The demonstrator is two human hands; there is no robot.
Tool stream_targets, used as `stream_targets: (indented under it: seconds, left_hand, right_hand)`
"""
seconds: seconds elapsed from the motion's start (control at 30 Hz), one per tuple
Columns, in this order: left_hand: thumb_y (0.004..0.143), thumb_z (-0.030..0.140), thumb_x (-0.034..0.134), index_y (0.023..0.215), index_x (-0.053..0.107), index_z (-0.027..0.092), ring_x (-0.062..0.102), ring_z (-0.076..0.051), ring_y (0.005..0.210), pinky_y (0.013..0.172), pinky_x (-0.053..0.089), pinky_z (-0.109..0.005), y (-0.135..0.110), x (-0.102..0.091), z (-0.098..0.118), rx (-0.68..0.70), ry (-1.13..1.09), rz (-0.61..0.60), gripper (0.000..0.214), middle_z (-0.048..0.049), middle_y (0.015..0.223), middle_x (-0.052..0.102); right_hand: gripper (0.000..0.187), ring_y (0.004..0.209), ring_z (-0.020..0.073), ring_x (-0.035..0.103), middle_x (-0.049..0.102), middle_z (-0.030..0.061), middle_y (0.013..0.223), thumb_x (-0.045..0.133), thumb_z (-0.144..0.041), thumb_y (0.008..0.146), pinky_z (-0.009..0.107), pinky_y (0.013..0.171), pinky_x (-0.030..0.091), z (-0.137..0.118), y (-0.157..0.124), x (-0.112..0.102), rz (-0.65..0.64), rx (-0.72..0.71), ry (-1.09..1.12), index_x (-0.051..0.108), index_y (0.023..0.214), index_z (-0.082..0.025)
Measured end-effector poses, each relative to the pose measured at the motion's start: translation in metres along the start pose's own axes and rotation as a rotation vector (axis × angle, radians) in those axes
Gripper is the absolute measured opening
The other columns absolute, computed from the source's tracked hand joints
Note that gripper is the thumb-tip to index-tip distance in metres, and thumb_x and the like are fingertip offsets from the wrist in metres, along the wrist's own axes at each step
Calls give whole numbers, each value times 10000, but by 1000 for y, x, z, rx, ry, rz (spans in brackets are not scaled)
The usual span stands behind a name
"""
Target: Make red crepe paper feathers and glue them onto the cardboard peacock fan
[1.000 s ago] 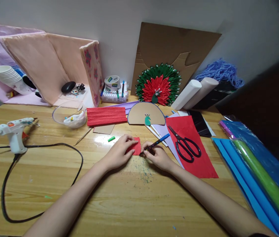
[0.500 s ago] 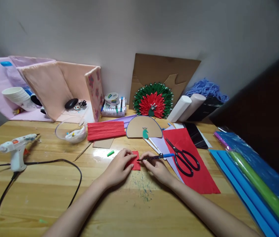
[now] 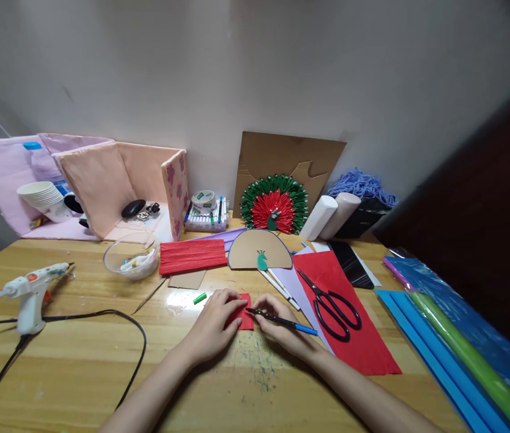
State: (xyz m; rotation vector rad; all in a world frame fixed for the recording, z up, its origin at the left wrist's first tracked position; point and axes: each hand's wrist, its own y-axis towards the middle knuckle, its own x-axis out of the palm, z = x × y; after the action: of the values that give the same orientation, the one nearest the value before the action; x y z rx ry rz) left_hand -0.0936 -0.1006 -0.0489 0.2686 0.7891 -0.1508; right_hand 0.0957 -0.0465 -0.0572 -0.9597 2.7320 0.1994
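A small red paper piece lies on the wooden table in front of me. My left hand presses down on its left part, fingers curled over the paper. My right hand grips a blue-and-black pen; its tip rests at the red piece's right edge and its blue end points right. Black scissors lie on a larger red paper sheet just right of my right hand.
A white glue gun with its black cord stands at the left. A glass bowl, red crepe paper, a cardboard half-disc with a peacock, a marker box and a paper peacock fan lie behind. Blue and green rolls fill the right.
The view has tilted up, so everything sits lower in the picture. The pen in my right hand has swung round: its blue end, earlier pointing up-right, now points down-right. My left hand stays on the red piece.
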Motion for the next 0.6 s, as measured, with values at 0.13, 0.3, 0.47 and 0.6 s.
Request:
stream_targets:
  seconds: [0.13,0.3,0.47,0.6]
  left_hand:
    - [814,165,511,1134,556,254,454,-192,1030,915,382,-362,0,0,-1,4,27,-9,335,-54,1107,523]
    - [814,172,511,1141,553,240,457,-193,1030,916,381,-357,1,0,-1,10,43,-15,337,-58,1115,524]
    - [813,184,507,1157,543,229,458,-210,1033,916,384,-379,1,2,-3,17,55,-15,349,-74,1119,520]
    - [814,182,498,1172,535,229,457,-211,1033,915,386,-383,0,2,-5,27,59,-13,363,-75,1120,520]
  right_hand:
    - [86,767,149,541,584,11,830,503,-187,814,261,696,422,9,3,-1,19,-21,-49,556,879,-205]
    - [134,811,150,555,599,15,878,490,-154,811,266,735,425,12,2,0,59,-27,-88,562,910,-208]
    - [141,800,145,554,598,5,868,471,-143,817,262,720,424,3,-1,1,33,-16,-105,549,915,-209]
    - [137,777,144,550,588,2,845,469,-140,812,261,702,420,1,-1,2,48,3,-138,544,907,-204]
